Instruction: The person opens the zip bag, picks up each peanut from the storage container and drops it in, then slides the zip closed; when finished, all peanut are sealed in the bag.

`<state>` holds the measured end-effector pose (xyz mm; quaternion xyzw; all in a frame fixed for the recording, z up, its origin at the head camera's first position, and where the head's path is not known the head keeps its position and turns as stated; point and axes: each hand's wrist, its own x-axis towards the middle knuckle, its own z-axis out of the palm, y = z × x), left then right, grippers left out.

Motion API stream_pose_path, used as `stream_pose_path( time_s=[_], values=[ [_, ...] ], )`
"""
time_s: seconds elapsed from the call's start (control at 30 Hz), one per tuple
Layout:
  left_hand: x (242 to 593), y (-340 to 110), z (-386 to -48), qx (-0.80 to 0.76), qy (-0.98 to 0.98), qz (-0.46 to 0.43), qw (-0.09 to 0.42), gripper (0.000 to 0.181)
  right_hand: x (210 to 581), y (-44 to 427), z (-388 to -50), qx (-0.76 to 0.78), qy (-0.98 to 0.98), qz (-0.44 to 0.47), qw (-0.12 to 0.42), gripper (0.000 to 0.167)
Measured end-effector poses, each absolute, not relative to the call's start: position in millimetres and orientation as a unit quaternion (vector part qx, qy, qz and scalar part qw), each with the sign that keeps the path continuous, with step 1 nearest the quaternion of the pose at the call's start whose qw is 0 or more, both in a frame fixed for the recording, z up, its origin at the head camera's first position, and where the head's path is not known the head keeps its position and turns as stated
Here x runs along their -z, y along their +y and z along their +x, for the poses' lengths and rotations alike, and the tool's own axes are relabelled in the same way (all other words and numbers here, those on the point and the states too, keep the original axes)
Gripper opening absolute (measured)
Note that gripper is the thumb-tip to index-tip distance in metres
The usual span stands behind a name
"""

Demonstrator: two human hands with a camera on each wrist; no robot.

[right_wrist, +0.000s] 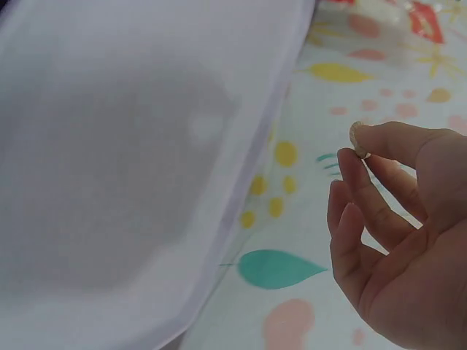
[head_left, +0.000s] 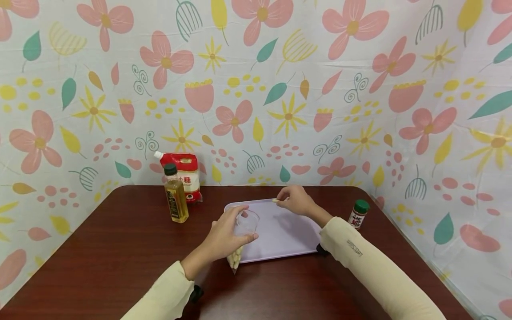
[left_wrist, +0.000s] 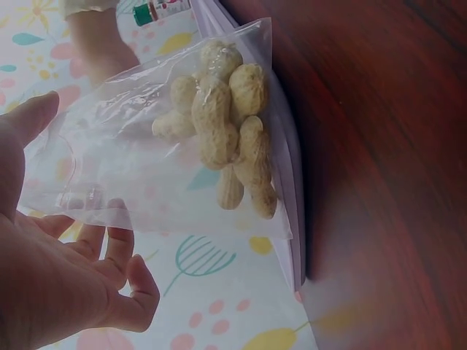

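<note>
A clear plastic bag of peanuts in their shells hangs from my left hand, which grips it near its mouth with thumb and fingers apart. The peanuts are bunched at the bag's lower end, by the near left edge of the lilac tray. Over the tray's far side, my right hand pinches a single peanut between thumb and fingertips. Most of that peanut is covered by the fingers. In the right wrist view the tray's surface shows bare below the hand.
A bottle of golden oil with a dark green cap stands at the back left, with a red and white sugar pouch behind it. Right of the tray is a small green-capped jar. A flowered curtain surrounds the brown table.
</note>
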<state>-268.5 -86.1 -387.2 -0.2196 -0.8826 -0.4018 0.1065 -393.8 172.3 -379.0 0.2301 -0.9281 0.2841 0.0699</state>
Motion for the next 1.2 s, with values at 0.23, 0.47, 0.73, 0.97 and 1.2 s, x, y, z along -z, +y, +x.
stream_pose_path(
  time_s=[0.23,0.47,0.73,0.97,1.2],
  values=[
    [386.7,-85.1,-267.1,0.394,-0.886,-0.218,0.107,0.074,363.0,165.6,-368.7,-0.297,-0.911,0.271,0.092,0.006],
    [385.8,-83.9,-266.7,0.394,-0.884,-0.225,0.115,0.075,343.5,160.4,-340.0,-0.33,-0.889,0.299,0.11,0.007],
    [385.8,-83.6,-266.3,0.399,-0.882,-0.224,0.112,0.075,328.8,148.2,-316.0,-0.354,-0.87,0.324,0.112,0.004],
    [382.2,-83.1,-264.5,0.395,-0.884,-0.223,0.112,0.075,320.9,135.6,-296.5,-0.366,-0.867,0.329,0.077,0.005],
    [383.0,-82.3,-263.4,0.403,-0.879,-0.229,0.113,0.073,321.7,126.1,-289.9,-0.37,-0.857,0.353,0.062,0.006]
  ],
)
